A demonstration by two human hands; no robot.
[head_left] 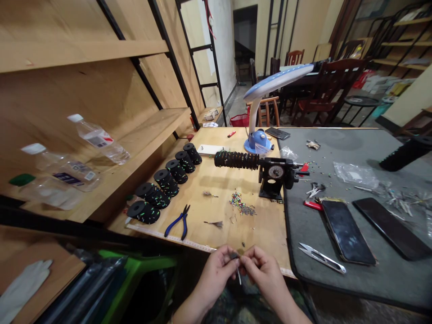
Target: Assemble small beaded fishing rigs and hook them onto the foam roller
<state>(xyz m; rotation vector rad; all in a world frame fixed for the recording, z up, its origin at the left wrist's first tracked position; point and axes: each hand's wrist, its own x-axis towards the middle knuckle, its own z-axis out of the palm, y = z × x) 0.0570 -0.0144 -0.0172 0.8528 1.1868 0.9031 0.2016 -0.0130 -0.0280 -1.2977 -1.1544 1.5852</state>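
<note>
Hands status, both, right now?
Left hand: closed, pinching a small dark piece.
Right hand: fingertips closed beside it; can't tell which hand grips the thin pale strip.

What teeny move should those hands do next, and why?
I'd probably slide both hands a little forward, over the wooden tabletop. The left hand and right hand pinch close together at its near edge, with a thin pale piece hanging between them. If it slipped there, it might miss the table. There seems to be bare wood just ahead, before the colorful bits.
</note>
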